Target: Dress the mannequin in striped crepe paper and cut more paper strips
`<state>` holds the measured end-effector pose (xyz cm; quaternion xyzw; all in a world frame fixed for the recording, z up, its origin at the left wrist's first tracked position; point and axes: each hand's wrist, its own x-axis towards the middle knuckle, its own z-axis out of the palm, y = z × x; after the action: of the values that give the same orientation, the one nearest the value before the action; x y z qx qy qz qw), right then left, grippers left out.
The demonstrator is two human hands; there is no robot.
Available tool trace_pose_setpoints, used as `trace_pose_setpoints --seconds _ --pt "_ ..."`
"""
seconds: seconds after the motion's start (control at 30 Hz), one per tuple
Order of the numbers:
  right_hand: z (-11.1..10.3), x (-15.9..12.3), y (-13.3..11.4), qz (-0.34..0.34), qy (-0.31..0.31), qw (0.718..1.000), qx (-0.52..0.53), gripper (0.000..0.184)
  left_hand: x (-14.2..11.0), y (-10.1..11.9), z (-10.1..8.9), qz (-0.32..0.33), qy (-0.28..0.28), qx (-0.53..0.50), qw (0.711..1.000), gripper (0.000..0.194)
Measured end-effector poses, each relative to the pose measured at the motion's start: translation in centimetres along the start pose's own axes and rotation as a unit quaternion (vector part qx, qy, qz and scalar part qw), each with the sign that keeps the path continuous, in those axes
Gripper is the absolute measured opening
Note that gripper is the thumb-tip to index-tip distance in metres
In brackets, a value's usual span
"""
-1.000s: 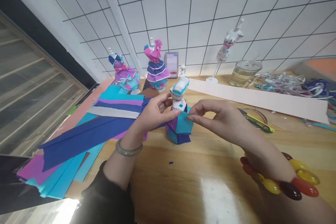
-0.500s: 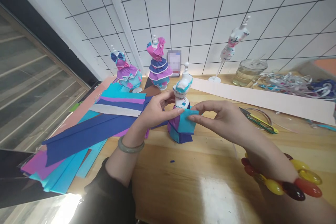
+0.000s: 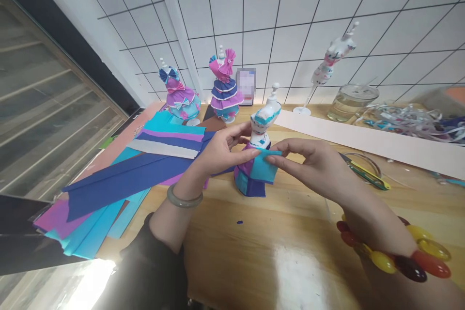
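On the wooden desk (image 3: 218, 261), a fan of crepe paper strips (image 3: 136, 172) lies on the left, its near end spreading toward the left edge and its right end reaching close to the left wrist. Right of it, between the two hands, is the small white dress mannequin (image 3: 264, 117), its long axis rising from the hem with the neck end tipped slightly right; purple, teal and dark blue paper covers its lower part. The right hand (image 3: 274, 155) comes in from the near right and stays outside the skirt, its thumb and forefinger pinched on the upper right corner of the teal paper panel (image 3: 262, 169). The left hand (image 3: 240, 147) is the nearer to the torso: its fingers curve around the left and far side of the waist, partly hidden there, while its thumb lies across the front at the panel's upper left. So the panel sits directly between the two thumbs, on the near right face of the skirt, and hangs down from their level. Below it shows a dark blue panel (image 3: 256, 189). Its narrow top band (image 3: 269, 152) looks turned over, running left to right from one thumb toward the other. Smallest, a dark blue scrap (image 3: 240, 222) lies apart on the near side.
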<state>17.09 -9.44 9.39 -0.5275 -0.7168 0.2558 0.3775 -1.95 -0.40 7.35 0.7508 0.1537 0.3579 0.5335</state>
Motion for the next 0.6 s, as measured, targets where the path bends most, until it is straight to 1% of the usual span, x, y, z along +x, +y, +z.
trace_pose_setpoints --seconds 0.1,0.23,0.33,0.5,0.6 --pt "0.0 0.0 -0.05 -0.01 -0.001 1.0 0.011 0.013 -0.04 0.13 0.11 0.001 0.002 -0.003 1.0 0.051" --pt "0.03 0.08 -0.32 -0.056 -0.007 0.998 0.025 0.011 -0.13 -0.03 0.17 0.007 0.007 -0.002 1.0 0.054" --pt "0.1 0.09 -0.39 -0.071 -0.011 0.997 0.026 0.01 -0.11 -0.26 0.1 0.013 0.002 -0.005 1.0 0.056" --pt "0.1 -0.03 -0.26 -0.05 -0.006 0.999 0.018 0.01 -0.02 -0.28 0.05 0.017 -0.009 -0.008 1.0 0.051" --pt "0.06 -0.09 -0.36 -0.024 -0.006 1.0 0.011 0.01 -0.04 -0.27 0.1 0.021 -0.008 -0.01 1.0 0.052"
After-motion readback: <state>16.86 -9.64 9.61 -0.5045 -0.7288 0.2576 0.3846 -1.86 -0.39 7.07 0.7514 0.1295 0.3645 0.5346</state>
